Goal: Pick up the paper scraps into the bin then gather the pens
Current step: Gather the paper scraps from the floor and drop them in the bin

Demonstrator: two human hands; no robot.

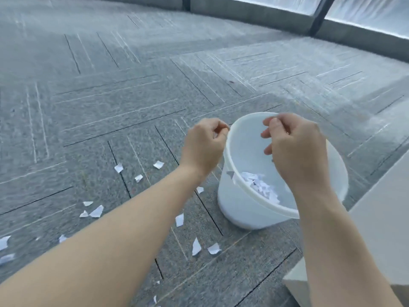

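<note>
A white plastic bin (228, 151) stands on the grey carpet with a heap of paper scraps (262, 187) at its bottom. More white paper scraps (96, 212) lie scattered on the carpet to the bin's left and in front of it. My left hand (204, 147) hovers at the bin's left rim, fingers curled into a fist, with a pale bit of paper showing between them. My right hand (294, 149) hangs over the bin's opening, its fingers loosely curled and apart, and no paper shows in it. No pens are in view.
A pale box or furniture edge (380, 218) stands close on the right, beside the bin. A low grey wall base with a dark window post (318, 16) runs along the far side. Carpet tiles stretch away to the left and ahead.
</note>
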